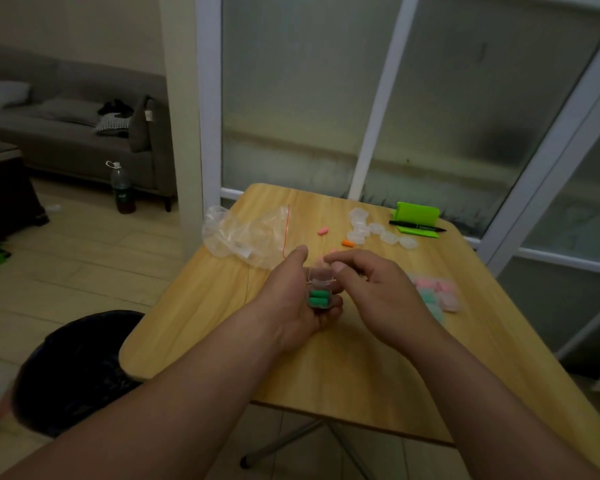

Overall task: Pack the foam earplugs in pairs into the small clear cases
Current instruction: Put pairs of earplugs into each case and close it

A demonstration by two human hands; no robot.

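While the left hand (300, 299) is cradling the small clear case (320, 292) with two green earplugs (318, 298), the right hand (371, 289) is pinching its lid. It is looking light, thin and slippery, so gripping the side walls seems safest.

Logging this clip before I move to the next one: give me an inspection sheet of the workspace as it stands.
Surface: wooden table, near part bare.
Job's things: open clear case with two green earplugs in it; empty cases at the far side; filled cases at right; loose pink earplug and orange earplug.
Clutter: crumpled plastic bag; green stand with a black pen.
Grippers: left hand holds the case; right hand pinches at its lid.
Cables: nothing seen.
Surroundings: grey sofa, bottle on the floor, frosted glass doors, black bin.
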